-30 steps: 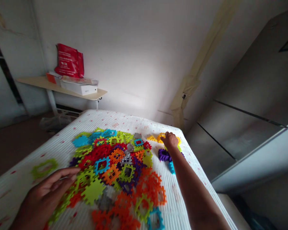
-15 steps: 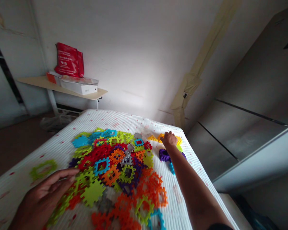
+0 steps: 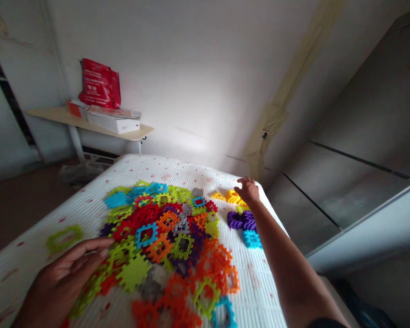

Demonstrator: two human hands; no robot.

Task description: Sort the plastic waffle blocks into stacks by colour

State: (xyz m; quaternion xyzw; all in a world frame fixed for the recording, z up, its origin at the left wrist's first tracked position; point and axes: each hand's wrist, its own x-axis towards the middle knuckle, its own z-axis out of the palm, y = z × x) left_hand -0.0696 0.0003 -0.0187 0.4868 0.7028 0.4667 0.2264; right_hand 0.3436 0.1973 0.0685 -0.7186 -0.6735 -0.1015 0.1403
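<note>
The hands were well apart: the left hand lay open at the near edge of a heap of interlocking plastic waffle blocks, while the open right hand was just above yellow blocks beyond it.

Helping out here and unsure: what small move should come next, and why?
Probably lift the lime-green plastic interlocking tile with the left hand: it lies at the mixed pile's near edge, beside those fingers, while the open right hand is away by the yellow plastic tiles.
</note>
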